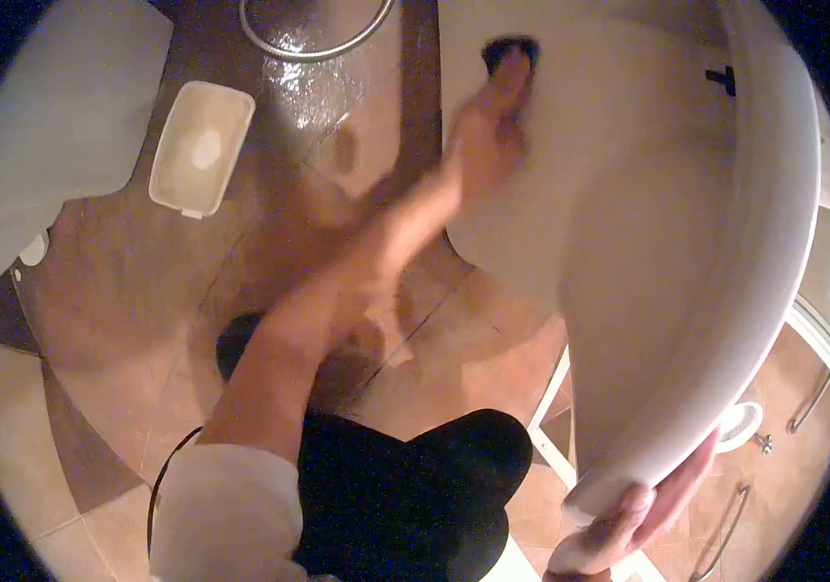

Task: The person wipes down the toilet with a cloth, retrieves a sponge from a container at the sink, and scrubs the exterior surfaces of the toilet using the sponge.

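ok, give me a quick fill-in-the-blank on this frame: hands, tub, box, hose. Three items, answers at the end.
1. The left hand is at the blurred black thing; the tub rim is gripped by the ____.
2. In the picture, the box lies to the ____ of the tub.
3. The metal hose loops in at the ____ edge of the picture.

Missing words: right hand; left; top.

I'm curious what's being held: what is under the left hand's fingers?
Under the left hand, part of a dark object shows against a white surface. The hand covers the rest, and blur keeps me from telling what it is.
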Available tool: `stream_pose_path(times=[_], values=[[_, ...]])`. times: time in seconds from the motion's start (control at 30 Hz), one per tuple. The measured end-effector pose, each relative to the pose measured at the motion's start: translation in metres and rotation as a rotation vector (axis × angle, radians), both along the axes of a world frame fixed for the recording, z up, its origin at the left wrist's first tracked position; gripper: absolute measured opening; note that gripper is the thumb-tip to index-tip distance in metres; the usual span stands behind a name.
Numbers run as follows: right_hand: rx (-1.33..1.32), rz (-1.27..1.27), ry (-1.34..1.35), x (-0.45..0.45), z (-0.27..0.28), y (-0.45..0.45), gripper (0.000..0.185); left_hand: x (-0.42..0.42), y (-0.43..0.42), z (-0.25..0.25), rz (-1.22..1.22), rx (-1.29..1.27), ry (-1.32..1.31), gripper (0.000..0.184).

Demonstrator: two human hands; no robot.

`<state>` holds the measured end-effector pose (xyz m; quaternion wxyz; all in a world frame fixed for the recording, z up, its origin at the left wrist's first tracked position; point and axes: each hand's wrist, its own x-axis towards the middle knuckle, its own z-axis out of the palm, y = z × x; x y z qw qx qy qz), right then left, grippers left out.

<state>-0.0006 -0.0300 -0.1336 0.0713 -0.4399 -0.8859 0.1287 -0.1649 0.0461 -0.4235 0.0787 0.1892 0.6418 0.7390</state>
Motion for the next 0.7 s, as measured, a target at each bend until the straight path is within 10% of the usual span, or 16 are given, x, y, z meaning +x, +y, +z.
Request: stream_pose_path(times=[0.2,0.3,0.47,0.57,0.7], values=[[-0.023,0.007,0.083,-0.006,-0.008,-0.002,0.085,0.044,-0.030,-0.004,-0.037,0.100,-0.137,0.051],[-0.008,0.049,0.154,-0.004,-0.010,0.000,0.084,0.130,-0.043,-0.003,-0.396,-0.518,-1.153,0.058],[0.026,0.059,0.144,-0.006,-0.010,-0.004,0.079,0.174,-0.041,-0.027,-0.132,0.050,0.042,0.063],[0.092,0.088,0.084,0.000,-0.007,-0.001,0.076,0.074,-0.035,0.039,-0.103,0.080,0.012,0.067],[-0.122,0.173,0.295,0.005,-0.007,0.012,0.075,0.141,-0.059,0.058,-0.307,0.076,0.032,0.066]])
